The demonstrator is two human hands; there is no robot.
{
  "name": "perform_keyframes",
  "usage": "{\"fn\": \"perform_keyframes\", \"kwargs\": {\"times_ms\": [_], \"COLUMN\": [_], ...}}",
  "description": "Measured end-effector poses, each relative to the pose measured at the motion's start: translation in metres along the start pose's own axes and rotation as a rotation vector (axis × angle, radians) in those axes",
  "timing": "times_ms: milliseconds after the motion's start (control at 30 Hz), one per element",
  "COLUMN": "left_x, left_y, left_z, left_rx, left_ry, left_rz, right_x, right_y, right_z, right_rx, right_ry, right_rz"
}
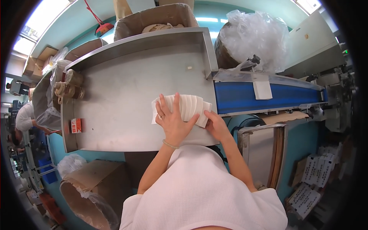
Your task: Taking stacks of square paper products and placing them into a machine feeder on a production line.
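A row of white folded sheets (188, 107), perhaps napkins or pads, lies fanned and overlapping on the steel table (126, 88) in front of me. Across the left part of the row my left hand (172, 122) rests with its fingers spread; it wears a ring, and a bracelet is on the wrist. At the row's right end my right hand (217, 125) has thumb and fingers closed on the edge of the last folded sheet. Some of its fingertips are hidden. Another white folded sheet (262, 89) sits on the blue conveyor belt (237, 96) to the right.
Raised steel walls edge the table. Jars (69, 86) and a small orange-and-white box (76, 125) stand at its left side. Behind it are a cardboard box (157, 19) and a bin with clear plastic (255, 38). A co-worker's arm (42, 128) shows at far left.
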State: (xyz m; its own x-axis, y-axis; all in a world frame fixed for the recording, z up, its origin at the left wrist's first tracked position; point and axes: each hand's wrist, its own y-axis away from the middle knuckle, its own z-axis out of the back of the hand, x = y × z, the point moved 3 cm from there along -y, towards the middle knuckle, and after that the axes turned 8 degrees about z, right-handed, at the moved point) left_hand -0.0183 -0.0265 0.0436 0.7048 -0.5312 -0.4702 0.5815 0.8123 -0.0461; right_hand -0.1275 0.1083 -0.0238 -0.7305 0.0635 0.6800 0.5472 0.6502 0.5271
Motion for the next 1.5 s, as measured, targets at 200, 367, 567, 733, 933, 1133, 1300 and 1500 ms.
{"fn": "perform_keyframes", "kwargs": {"times_ms": [200,367,567,733,933,1133,1300,1500], "left_x": [0.001,-0.012,-0.012,-0.009,-0.020,-0.011,-0.019,-0.011], "left_y": [0.001,0.008,0.003,0.003,0.005,0.003,0.007,0.004], "left_z": [-0.008,-0.009,-0.007,-0.016,-0.009,-0.016,-0.017,-0.018], "left_rx": [0.022,0.003,-0.007,0.027,-0.038,-0.002,-0.049,-0.009], "left_ry": [0.080,0.090,0.044,0.230,0.086,0.231,0.175,0.250], "left_rz": [0.000,-0.057,-0.054,-0.063,-0.052,-0.080,-0.113,-0.117], "right_x": [0.020,0.021,0.009,0.020,0.012,0.024,0.026,0.017], "right_y": [-0.010,0.000,0.004,-0.012,-0.003,-0.011,-0.003,-0.002], "right_z": [0.028,-0.023,0.026,0.023,0.000,0.029,-0.011,0.033], "right_rx": [-0.253,-0.084,-0.078,-0.197,-0.051,-0.284,-0.017,-0.276], "right_ry": [0.054,0.724,0.345,0.390,0.252,0.091,0.577,0.061], "right_rz": [0.210,0.369,0.161,0.307,0.124,0.262,0.361,0.227]}}
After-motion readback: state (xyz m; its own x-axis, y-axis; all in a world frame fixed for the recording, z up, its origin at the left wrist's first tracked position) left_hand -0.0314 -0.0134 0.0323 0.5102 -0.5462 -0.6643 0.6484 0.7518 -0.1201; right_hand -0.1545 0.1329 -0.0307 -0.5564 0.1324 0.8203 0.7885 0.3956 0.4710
